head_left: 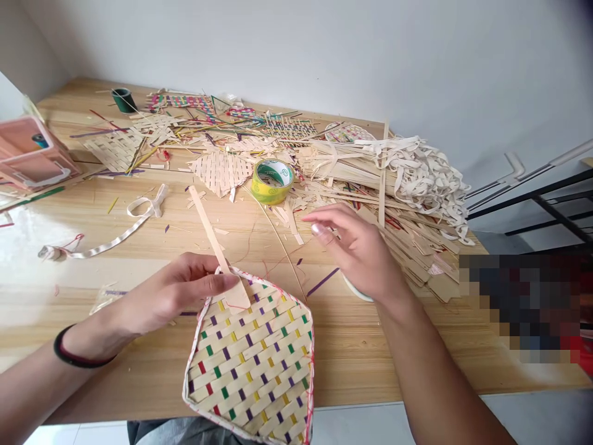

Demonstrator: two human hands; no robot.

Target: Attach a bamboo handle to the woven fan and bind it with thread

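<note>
My left hand (194, 287) grips the top left corner of a woven bamboo fan (252, 358), thumb on the front. The same grip pins a flat pale bamboo strip (208, 225), which slants up past the rim; its wider end lies over the weave. Purple, green, yellow and red pieces show in the fan's weave, and red thread wraps its white-bound edge. My right hand (354, 247) is raised to the right of the fan, apart from it, thumb and index finger close in a pinch; anything between them is too thin to make out. Loose red thread (266, 266) lies near the fan's top edge.
A yellow-green tape roll (273, 181) stands mid-table. Behind it lie woven pieces (222, 170) and coloured strips. Bundled bamboo strips and white ribbon (426, 176) fill the right. A curled white band (115, 238) and pink box (34, 151) are at left.
</note>
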